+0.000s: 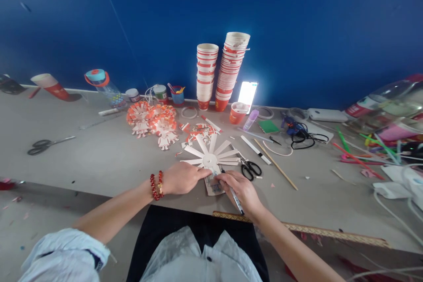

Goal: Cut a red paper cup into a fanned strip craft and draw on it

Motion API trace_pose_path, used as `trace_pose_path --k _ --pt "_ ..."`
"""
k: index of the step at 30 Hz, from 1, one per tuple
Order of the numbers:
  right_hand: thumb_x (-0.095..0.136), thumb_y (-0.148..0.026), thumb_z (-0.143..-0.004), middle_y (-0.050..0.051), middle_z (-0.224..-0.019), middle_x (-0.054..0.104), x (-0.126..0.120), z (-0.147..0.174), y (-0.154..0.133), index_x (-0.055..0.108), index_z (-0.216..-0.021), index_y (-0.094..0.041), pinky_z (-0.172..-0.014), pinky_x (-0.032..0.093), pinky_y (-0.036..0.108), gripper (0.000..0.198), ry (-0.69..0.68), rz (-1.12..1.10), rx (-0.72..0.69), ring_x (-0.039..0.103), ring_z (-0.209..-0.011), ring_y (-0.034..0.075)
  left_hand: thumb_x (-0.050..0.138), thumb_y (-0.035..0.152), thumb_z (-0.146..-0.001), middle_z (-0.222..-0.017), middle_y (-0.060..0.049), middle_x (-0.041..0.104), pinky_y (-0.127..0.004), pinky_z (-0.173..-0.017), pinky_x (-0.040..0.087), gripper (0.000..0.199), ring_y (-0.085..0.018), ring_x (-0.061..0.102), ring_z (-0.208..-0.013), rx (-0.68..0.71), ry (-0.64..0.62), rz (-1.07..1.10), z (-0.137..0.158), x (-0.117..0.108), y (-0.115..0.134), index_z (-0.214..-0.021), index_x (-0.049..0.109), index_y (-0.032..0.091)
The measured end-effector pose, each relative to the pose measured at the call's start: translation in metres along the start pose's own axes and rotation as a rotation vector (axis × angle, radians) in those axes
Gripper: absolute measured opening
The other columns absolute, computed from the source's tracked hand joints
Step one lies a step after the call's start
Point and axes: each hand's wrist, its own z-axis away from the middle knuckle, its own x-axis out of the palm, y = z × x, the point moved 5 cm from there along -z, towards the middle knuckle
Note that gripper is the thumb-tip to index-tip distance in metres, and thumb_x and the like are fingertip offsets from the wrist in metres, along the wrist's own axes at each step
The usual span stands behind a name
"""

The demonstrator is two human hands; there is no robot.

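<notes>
A paper cup cut into white strips (209, 160) lies fanned out like a flower in front of me. My left hand (185, 178), with red beads at the wrist, presses it with an outstretched index finger; the other fingers are partly hidden. My right hand (243, 188) is closed around a pen (237, 202), its tip over a small printed or drawn paper piece (214, 187) at the near edge of the strips. Just right of the strips lie black-handled scissors (251, 169). Paper scraps (202, 132) are heaped beyond them.
Two stacks of paper cups (206, 77) stand by the blue wall, near a lit phone (247, 94). Orange-and-white paper dolls (163, 128) sit left. Other scissors (49, 143) lie far left. A wooden stick (277, 166), glue gun (294, 127) and bottles (393, 105) are right.
</notes>
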Motion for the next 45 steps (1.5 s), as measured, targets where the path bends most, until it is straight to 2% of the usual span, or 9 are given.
trace_pose_path --k 4,6,11,15,18,23,28,41,45 --pt "0.042 -0.020 -0.099 0.008 -0.091 0.069 0.001 0.002 0.003 0.063 -0.108 -0.023 -0.077 0.052 0.031 0.023 0.013 -0.009 0.002 0.065 -0.085 0.021 0.041 0.019 -0.093 -0.135 0.001 0.057 -0.025 -0.060 0.046 0.051 -0.015 0.066 -0.076 0.102 0.020 -0.065 0.004 0.004 0.009 -0.140 0.040 0.039" --pt "0.043 -0.020 -0.099 0.008 -0.092 0.069 0.003 0.003 0.004 0.063 -0.110 -0.023 -0.078 0.052 0.032 0.023 0.013 -0.019 0.011 0.065 -0.086 0.021 0.042 0.020 -0.093 -0.142 0.001 0.051 -0.026 -0.056 0.045 0.052 -0.014 0.065 -0.072 0.109 0.031 -0.110 0.006 0.007 0.011 -0.141 0.038 0.042" --pt "0.044 -0.020 -0.099 0.008 -0.097 0.070 -0.002 0.000 0.001 0.063 -0.115 -0.024 -0.081 0.053 0.033 0.026 0.028 -0.072 0.004 0.066 -0.090 0.021 0.044 0.023 -0.093 -0.141 -0.004 0.049 -0.027 -0.055 0.045 0.047 -0.014 0.064 -0.067 0.094 0.026 -0.142 0.007 0.010 0.015 -0.137 0.045 0.039" --pt "0.044 -0.020 -0.098 0.007 -0.097 0.070 -0.014 -0.001 -0.005 0.063 -0.119 -0.026 -0.080 0.053 0.033 0.029 0.045 -0.132 0.015 0.065 -0.088 0.020 0.043 0.022 -0.093 -0.141 -0.002 0.050 -0.026 -0.056 0.044 0.049 -0.014 0.064 -0.068 0.080 0.002 -0.155 0.005 0.010 0.014 -0.139 0.041 0.041" --pt "0.046 -0.022 -0.096 0.006 -0.091 0.070 -0.017 0.002 -0.007 0.065 -0.111 -0.025 -0.077 0.051 0.033 0.024 0.039 -0.223 0.046 0.064 -0.083 0.021 0.040 0.023 -0.095 -0.142 0.001 0.050 -0.026 -0.055 0.043 0.045 -0.014 0.064 -0.069 0.075 -0.007 -0.163 0.005 0.010 0.012 -0.137 0.045 0.039" --pt "0.048 -0.020 -0.089 0.001 -0.075 0.062 -0.004 0.003 -0.004 0.058 -0.090 -0.021 -0.061 0.046 0.026 0.010 -0.006 -0.424 0.219 0.059 -0.066 0.017 0.042 0.024 -0.094 -0.141 0.003 0.050 -0.026 -0.056 0.042 0.040 -0.016 0.065 -0.076 0.073 0.004 -0.126 0.005 0.009 0.011 -0.131 0.051 0.037" --pt "0.048 -0.015 -0.081 -0.003 -0.065 0.054 0.010 -0.004 -0.005 0.054 -0.078 -0.021 -0.057 0.038 0.024 0.009 -0.049 -0.369 0.255 0.051 -0.058 0.014 0.041 0.025 -0.096 -0.140 0.002 0.051 -0.025 -0.058 0.042 0.040 -0.015 0.064 -0.076 0.085 0.016 -0.075 0.005 0.008 0.010 -0.132 0.049 0.040" --pt "0.048 -0.016 -0.082 -0.002 -0.066 0.057 0.016 -0.005 -0.001 0.054 -0.079 -0.022 -0.060 0.040 0.024 0.009 -0.056 -0.311 0.242 0.055 -0.062 0.016 0.039 0.026 -0.096 -0.141 0.004 0.049 -0.024 -0.059 0.042 0.044 -0.014 0.063 -0.078 0.070 0.003 -0.053 0.005 0.011 0.008 -0.136 0.045 0.043" --pt "0.049 -0.016 -0.080 -0.001 -0.067 0.058 0.016 -0.006 -0.002 0.054 -0.079 -0.022 -0.061 0.040 0.025 0.009 -0.042 -0.262 0.198 0.056 -0.064 0.017 0.038 0.026 -0.097 -0.142 0.005 0.048 -0.024 -0.060 0.042 0.043 -0.014 0.063 -0.079 0.062 -0.003 -0.038 0.005 0.012 0.007 -0.136 0.045 0.044"
